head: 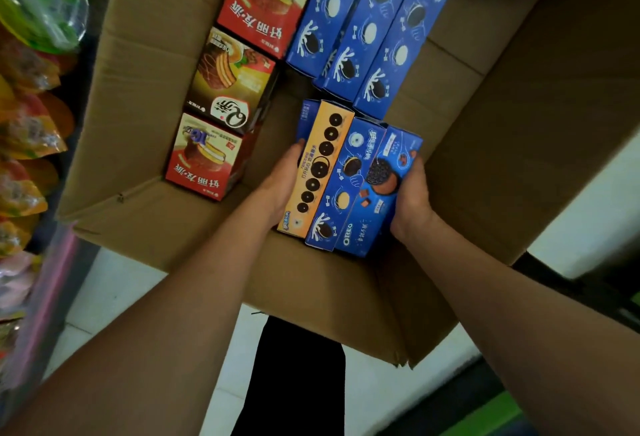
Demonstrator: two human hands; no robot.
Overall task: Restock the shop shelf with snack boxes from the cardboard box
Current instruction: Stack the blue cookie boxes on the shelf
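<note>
Left hand (282, 183) and right hand (412, 193) clamp three Oreo boxes (341, 179) side by side, fingers curled around the outer faces. Squeeze evenly and lift straight out of the cardboard box (145, 89), or the middle one likely slips.

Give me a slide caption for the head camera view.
Both hands, left hand and right hand, clasp three cookie boxes over the open cardboard box.

Both forearms are bare, no sleeves or jewellery showing; a black trouser leg (298, 376) appears at six o'clock.
</note>
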